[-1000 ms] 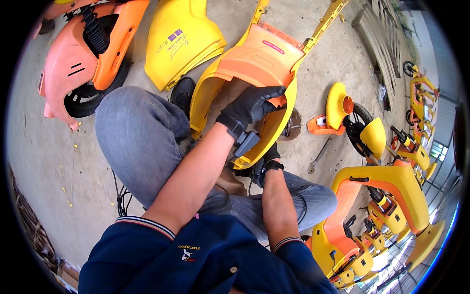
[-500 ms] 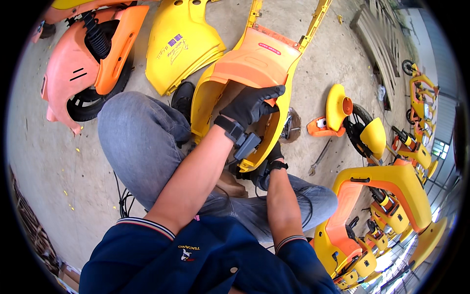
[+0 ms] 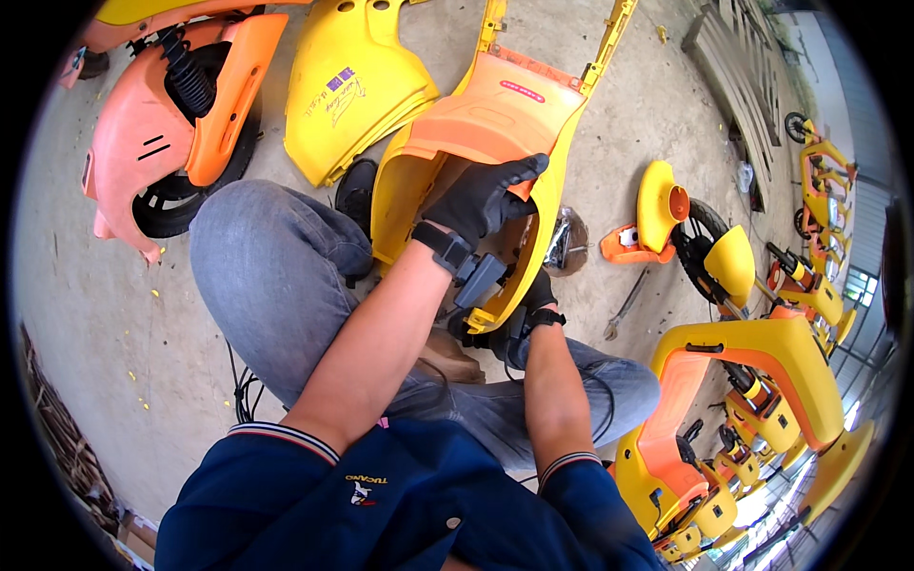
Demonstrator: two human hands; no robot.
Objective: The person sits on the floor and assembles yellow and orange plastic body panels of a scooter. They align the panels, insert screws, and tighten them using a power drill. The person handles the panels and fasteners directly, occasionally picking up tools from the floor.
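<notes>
A yellow scooter body shell (image 3: 549, 205) with an orange centre panel (image 3: 476, 119) stands between my legs, its hollow side toward me. My left hand (image 3: 481, 202), in a black glove, reaches into the hollow. Its fingers bend round the orange panel's edge, the thumb side stretched toward the shell's right wall. A strap with a grey box sits on that wrist. Low behind the right wall is my right hand (image 3: 535, 309), also gloved in black. The shell's lower corner and the shadow hide most of its fingers, so its grip does not show.
Left lies a salmon and orange scooter front with a wheel (image 3: 143, 157). Yellow panels (image 3: 357, 86) lie beyond my foot. On the right are a container of small metal parts (image 3: 568, 243), a wrench (image 3: 625, 305), a yellow-orange part (image 3: 657, 214) and a scooter frame (image 3: 743, 338).
The thumb side of my left hand has lifted slightly off the orange edge. The shell and my right hand stay almost in place; the view has shifted a little.
</notes>
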